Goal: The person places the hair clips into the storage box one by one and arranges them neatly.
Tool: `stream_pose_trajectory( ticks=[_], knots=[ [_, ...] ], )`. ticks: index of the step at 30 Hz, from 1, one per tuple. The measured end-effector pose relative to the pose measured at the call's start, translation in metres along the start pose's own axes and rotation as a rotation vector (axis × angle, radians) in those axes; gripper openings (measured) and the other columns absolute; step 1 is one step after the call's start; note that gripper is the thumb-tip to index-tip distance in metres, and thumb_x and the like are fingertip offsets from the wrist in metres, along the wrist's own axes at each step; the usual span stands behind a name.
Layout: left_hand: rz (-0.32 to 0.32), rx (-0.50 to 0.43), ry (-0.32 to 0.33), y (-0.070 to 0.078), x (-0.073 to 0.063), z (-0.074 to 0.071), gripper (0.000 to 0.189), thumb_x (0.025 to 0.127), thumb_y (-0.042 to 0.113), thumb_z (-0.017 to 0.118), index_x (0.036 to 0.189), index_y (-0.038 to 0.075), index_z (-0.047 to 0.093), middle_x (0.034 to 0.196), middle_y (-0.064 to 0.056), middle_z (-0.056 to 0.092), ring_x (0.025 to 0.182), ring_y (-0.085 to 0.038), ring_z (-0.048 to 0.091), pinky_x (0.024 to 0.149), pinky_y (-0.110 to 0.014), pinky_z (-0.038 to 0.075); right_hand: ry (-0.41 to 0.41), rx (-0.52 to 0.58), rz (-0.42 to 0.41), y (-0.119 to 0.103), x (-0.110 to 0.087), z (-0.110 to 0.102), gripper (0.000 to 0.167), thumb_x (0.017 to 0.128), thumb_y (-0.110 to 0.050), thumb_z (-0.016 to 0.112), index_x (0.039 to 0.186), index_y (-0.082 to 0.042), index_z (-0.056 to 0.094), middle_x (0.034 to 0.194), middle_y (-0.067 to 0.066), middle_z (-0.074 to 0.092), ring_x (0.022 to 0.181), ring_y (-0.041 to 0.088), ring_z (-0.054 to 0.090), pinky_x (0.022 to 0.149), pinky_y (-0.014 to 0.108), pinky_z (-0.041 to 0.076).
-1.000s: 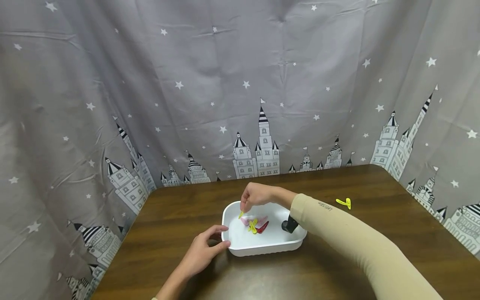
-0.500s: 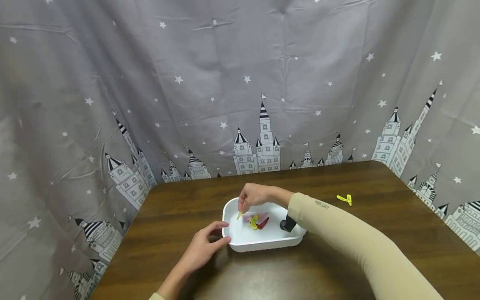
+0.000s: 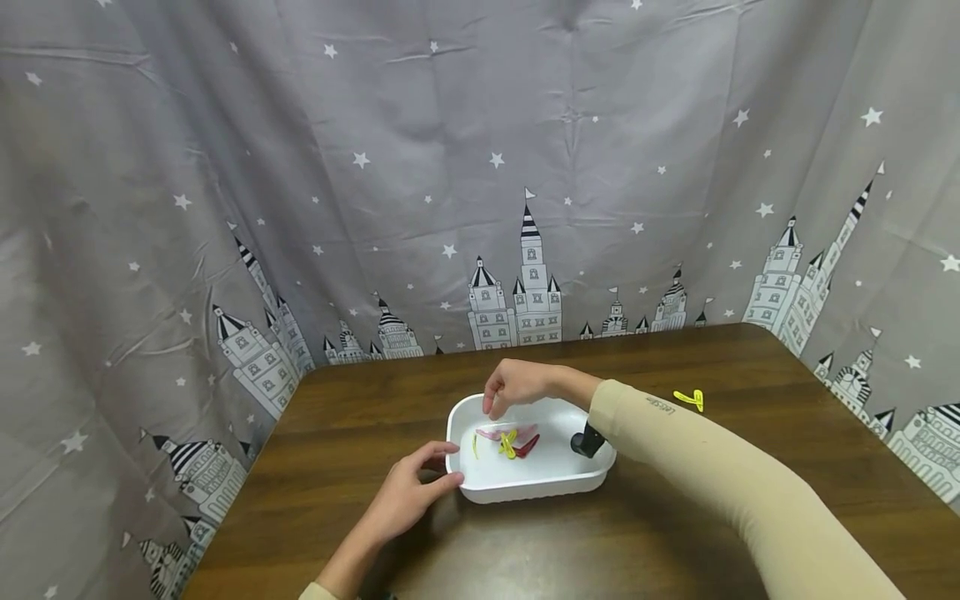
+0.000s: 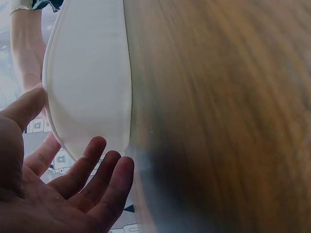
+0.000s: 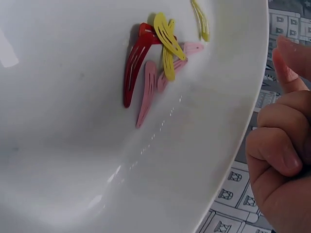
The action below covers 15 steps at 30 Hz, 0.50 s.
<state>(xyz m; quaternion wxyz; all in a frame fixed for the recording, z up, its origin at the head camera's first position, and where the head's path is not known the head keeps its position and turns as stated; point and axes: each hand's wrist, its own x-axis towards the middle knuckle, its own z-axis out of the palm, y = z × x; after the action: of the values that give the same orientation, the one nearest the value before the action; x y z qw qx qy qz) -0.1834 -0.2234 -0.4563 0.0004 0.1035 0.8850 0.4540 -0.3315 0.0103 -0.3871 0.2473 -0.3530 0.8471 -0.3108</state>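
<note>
A white plastic basin (image 3: 536, 492) stands on the table with snap hair clips inside. My left hand (image 3: 401, 496) touches the basin's left end, thumb and forefinger on the rim; in the left wrist view its other fingers (image 4: 90, 155) are loosely bent beside the wall. My right hand (image 3: 516, 387) hovers over the far rim holding nothing, with thumb and forefinger slightly apart. One yellow hair clip (image 5: 201, 22) lies apart. Two crossed yellow clips (image 5: 167, 43) lie on red clips (image 5: 137, 68) and pink clips (image 5: 148, 92).
Another yellow hair clip (image 3: 688, 399) lies on the brown wooden table (image 3: 360, 408), right of the basin. A grey curtain (image 3: 420, 167) printed with castles and stars hangs behind the table. A black wrist camera (image 3: 587, 442) on the right forearm hangs over the basin.
My right hand has let go of a yellow hair clip, which now lies at the basin's left, and has risen slightly to the right. The left hand has stayed at the basin.
</note>
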Motion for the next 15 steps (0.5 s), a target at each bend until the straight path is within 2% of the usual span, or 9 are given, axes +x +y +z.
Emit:
stream_pose_trajectory(
  ticks=[5, 9, 12, 15],
  knots=[
    [-0.006, -0.002, 0.002, 0.001, 0.001, 0.001, 0.038, 0.09, 0.026, 0.077, 0.125, 0.013, 0.066, 0.112, -0.01, 0.072, 0.101, -0.024, 0.069, 0.088, -0.047, 0.053, 0.019, 0.021, 0.001, 0.003, -0.014, -0.009, 0.019, 0.089, -0.017, 0.075, 0.103, -0.004, 0.076, 0.087, -0.005, 0.067, 0.085, 0.013, 0.056, 0.072, 0.03, 0.042],
    [-0.013, -0.013, 0.007, 0.003, 0.003, 0.001, 0.038, 0.089, 0.026, 0.078, 0.124, 0.013, 0.067, 0.113, -0.01, 0.072, 0.102, -0.024, 0.069, 0.089, -0.046, 0.053, 0.041, 0.046, 0.015, 0.006, -0.027, -0.02, 0.021, 0.09, -0.02, 0.075, 0.104, -0.005, 0.076, 0.079, -0.005, 0.06, 0.087, 0.014, 0.059, 0.067, 0.03, 0.039],
    [-0.02, -0.017, 0.006, 0.004, 0.002, 0.0, 0.038, 0.089, 0.025, 0.078, 0.124, 0.013, 0.067, 0.114, -0.01, 0.071, 0.102, -0.024, 0.068, 0.088, -0.045, 0.053, 0.052, 0.075, 0.021, 0.009, -0.036, -0.026, 0.021, 0.091, -0.02, 0.073, 0.105, -0.005, 0.075, 0.072, -0.002, 0.054, 0.069, 0.01, 0.052, 0.057, 0.027, 0.033],
    [-0.031, -0.015, 0.004, 0.004, 0.0, 0.0, 0.038, 0.089, 0.026, 0.078, 0.124, 0.015, 0.067, 0.114, -0.009, 0.071, 0.102, -0.024, 0.068, 0.088, -0.044, 0.053, 0.069, 0.102, 0.038, 0.014, -0.045, -0.031, 0.019, 0.092, -0.02, 0.072, 0.105, -0.006, 0.075, 0.071, -0.004, 0.058, 0.051, 0.008, 0.036, 0.049, 0.025, 0.026]
  ],
)
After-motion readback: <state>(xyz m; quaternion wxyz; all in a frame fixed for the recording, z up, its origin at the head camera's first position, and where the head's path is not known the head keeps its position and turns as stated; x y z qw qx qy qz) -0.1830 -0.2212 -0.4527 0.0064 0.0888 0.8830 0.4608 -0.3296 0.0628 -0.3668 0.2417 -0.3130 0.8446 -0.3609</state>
